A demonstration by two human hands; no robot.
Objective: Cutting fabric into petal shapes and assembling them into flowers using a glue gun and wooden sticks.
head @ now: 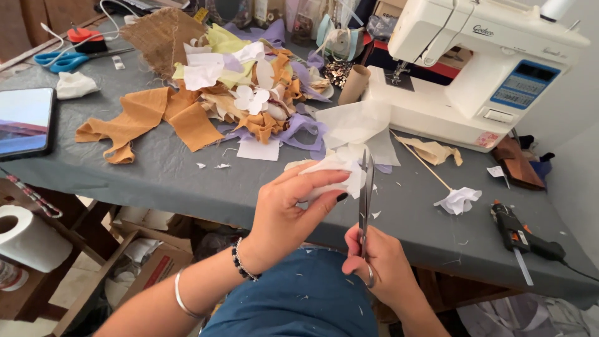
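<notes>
My left hand (284, 212) grips a folded piece of white fabric (337, 175) just above the front edge of the grey table (175, 181). My right hand (382, 265) holds a pair of silver scissors (365, 200) upright, blades nearly shut against the right side of the white fabric. A finished white fabric flower on a thin wooden stick (458, 200) lies to the right on the table.
A heap of orange, yellow, lilac and white fabric scraps (237, 93) covers the table's middle. A white sewing machine (480, 68) stands at the back right, a black glue gun (521, 237) at the front right. Blue scissors (65, 59) and a tablet (25, 122) lie left.
</notes>
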